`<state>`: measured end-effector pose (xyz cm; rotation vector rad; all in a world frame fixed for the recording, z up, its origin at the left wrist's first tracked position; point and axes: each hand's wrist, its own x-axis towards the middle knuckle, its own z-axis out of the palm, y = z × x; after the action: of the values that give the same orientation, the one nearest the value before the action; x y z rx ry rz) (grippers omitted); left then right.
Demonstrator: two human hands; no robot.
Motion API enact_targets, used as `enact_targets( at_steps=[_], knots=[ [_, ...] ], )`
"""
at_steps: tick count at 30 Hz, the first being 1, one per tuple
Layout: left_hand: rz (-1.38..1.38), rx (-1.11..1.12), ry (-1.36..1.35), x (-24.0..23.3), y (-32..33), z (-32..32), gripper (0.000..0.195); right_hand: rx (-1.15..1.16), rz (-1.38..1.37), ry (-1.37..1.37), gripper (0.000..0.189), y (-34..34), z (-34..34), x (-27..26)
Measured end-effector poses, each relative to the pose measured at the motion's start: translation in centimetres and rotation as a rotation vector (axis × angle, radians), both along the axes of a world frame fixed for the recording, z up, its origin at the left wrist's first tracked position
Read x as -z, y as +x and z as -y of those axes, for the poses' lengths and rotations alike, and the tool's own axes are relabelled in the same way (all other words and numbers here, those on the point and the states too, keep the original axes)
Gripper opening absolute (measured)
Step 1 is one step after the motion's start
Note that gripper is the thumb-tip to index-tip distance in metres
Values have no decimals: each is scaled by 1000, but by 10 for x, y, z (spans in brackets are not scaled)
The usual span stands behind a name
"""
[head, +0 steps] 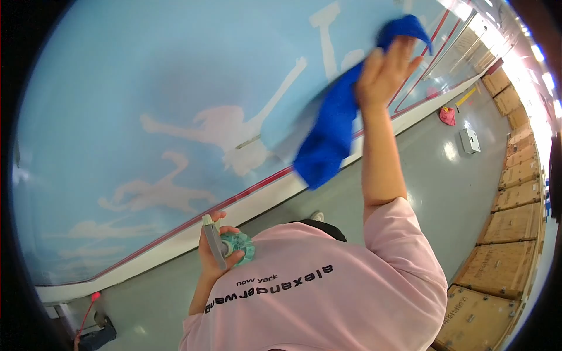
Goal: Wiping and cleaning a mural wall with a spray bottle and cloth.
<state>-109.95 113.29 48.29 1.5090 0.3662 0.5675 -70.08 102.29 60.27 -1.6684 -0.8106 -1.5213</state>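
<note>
My right hand (386, 79), blurred at the fingers, reaches far forward and holds a blue cloth (329, 127) against a glossy light-blue panel (145, 83). One end of the cloth curls up beyond my fingertips; the rest trails down over the panel's red-striped lower edge. Close to my chest, my left hand (215, 250) grips a spray bottle with a grey and pale trigger head and a clear green body (243, 248). Its fingers wrap around the neck. Pale figure silhouettes (237, 136) and red lines mark the panel.
Below the panel runs a white border (272, 199), then a grey floor (434, 175). Wooden crates (500, 267) line the right side. A white case (470, 141) and a pink bag (447, 116) lie on the floor. Dark items (96, 335) and a red cord (86, 318) are at lower left.
</note>
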Motion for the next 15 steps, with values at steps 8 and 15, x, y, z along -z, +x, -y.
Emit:
enact_targets(
  at_steps=[8,15],
  knots=[
    [23,-54,23,-9,11,11,85,168,-339,184,47,121,79,116],
    [72,-7,205,-14,50,38,84,235,-849,-8,37,44,62,239]
  ],
)
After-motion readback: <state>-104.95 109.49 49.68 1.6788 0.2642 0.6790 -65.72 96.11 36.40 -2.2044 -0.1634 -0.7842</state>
